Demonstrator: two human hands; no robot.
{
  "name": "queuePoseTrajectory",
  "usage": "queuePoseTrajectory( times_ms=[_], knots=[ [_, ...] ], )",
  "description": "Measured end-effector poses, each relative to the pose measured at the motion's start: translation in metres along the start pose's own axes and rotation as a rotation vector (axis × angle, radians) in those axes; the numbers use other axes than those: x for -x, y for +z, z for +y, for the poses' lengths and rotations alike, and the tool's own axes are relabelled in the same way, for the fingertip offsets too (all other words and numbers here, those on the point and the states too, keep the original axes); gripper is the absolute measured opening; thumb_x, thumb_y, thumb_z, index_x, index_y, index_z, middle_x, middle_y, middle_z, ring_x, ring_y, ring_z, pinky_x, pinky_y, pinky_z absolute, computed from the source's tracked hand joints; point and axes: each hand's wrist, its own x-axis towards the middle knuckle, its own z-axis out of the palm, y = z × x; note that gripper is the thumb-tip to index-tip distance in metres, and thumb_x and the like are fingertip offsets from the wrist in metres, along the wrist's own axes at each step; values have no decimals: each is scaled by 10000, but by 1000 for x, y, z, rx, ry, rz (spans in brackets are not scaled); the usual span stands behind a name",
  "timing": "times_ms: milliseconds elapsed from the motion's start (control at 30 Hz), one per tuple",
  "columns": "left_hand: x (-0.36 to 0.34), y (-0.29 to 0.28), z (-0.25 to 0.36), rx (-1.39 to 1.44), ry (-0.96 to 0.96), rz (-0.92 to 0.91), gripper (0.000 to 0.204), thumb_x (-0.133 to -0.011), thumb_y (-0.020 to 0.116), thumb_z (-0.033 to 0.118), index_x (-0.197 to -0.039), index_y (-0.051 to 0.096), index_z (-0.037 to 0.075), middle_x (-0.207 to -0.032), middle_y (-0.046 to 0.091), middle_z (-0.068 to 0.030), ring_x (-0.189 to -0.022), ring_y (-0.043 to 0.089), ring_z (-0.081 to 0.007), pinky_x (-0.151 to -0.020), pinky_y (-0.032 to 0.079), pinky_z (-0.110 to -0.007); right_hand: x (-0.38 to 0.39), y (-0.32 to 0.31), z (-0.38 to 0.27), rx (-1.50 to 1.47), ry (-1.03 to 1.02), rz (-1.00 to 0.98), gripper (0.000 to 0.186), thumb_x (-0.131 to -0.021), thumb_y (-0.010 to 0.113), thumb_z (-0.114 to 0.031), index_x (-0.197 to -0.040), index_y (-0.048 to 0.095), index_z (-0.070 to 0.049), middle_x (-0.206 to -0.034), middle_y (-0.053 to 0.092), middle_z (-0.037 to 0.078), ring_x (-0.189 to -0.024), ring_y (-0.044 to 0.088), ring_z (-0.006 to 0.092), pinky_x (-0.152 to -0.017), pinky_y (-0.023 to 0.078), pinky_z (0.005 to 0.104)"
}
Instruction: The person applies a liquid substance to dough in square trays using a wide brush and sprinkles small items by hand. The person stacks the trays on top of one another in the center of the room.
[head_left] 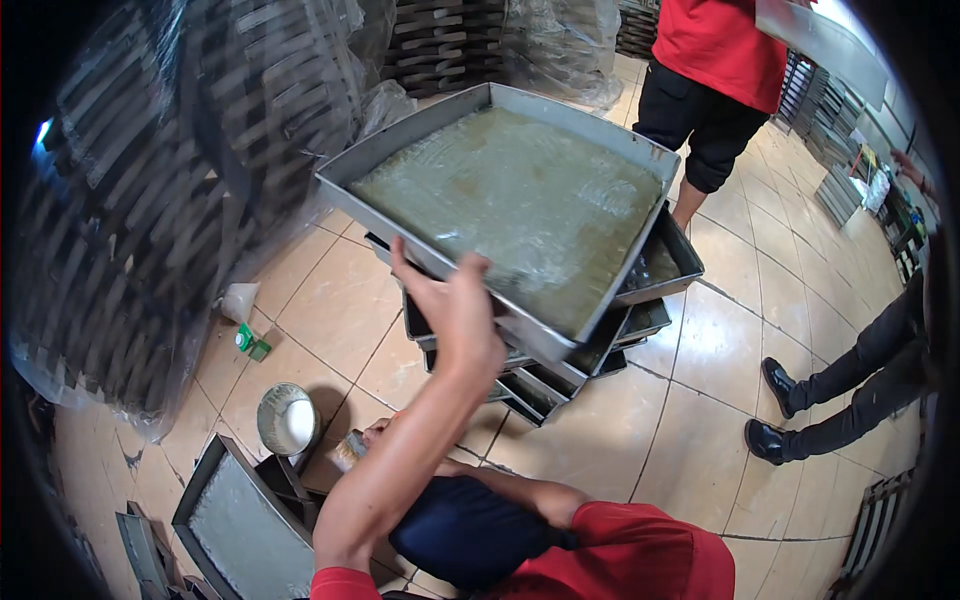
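Observation:
My left hand (445,300) grips the near side of a square metal tray (510,210) coated inside with a glossy greenish-grey layer. This tray rests, askew, over stacked metal trays (650,315). Low behind my left forearm, my right hand (376,433) is partly hidden, closed on what looks like a brush (347,450). A pail (288,420) with white contents stands on the floor beside it. At lower left lies another coated tray (240,520).
A person in red (715,45) stands behind the stack; another's dark-trousered legs (850,370) are at right. Plastic-wrapped stacked slats (150,230) fill the left. A green carton (250,343) and white bag (240,300) sit on the tiled floor (740,420).

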Motion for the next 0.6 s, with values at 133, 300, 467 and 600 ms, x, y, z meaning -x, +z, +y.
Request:
queuePoseTrajectory(
  times_ms=[133, 300, 467, 600],
  knots=[
    [19, 6, -24, -287, 19, -260, 1123, -836, 718, 134, -1509, -165, -35, -1515, 176, -300, -1377, 287, -330, -1163, 190, -367, -5, -6, 17, -109, 56, 2, 467, -981, 578, -344, -1308, 517, -16, -1254, 551, 195, -1226, 507, 309, -1048, 399, 409],
    [7, -3, -21, -385, -69, -425, 1231, -807, 726, 162, -1429, -304, -94, -1506, 104, -401, -1433, 197, -377, -1191, 126, -371, -5, 5, 25, -201, 79, -30, 493, -977, 605, -313, -1343, 479, -8, -1340, 493, 155, -1270, 462, 261, -1088, 366, 394],
    [-3, -20, -28, -358, -32, -434, 1226, -789, 715, 134, -1438, -304, -77, -1491, 203, -387, -1401, 283, -373, -1177, 193, -356, -12, 27, 61, -370, 70, -42, 528, -972, 631, -281, -1378, 442, 0, -1427, 435, 116, -1314, 417, 212, -1129, 332, 379],
    [-1, -30, -2, -229, -87, -567, 1211, -861, 719, 167, -1451, -320, -30, -1524, 240, -331, -1380, 355, -336, -1147, 276, -332, -36, 26, 80, -552, -113, -249, 574, -1036, 496, -316, -1479, 273, -26, -1519, 323, 112, -1350, 385, 218, -1149, 317, 367]
  ],
)
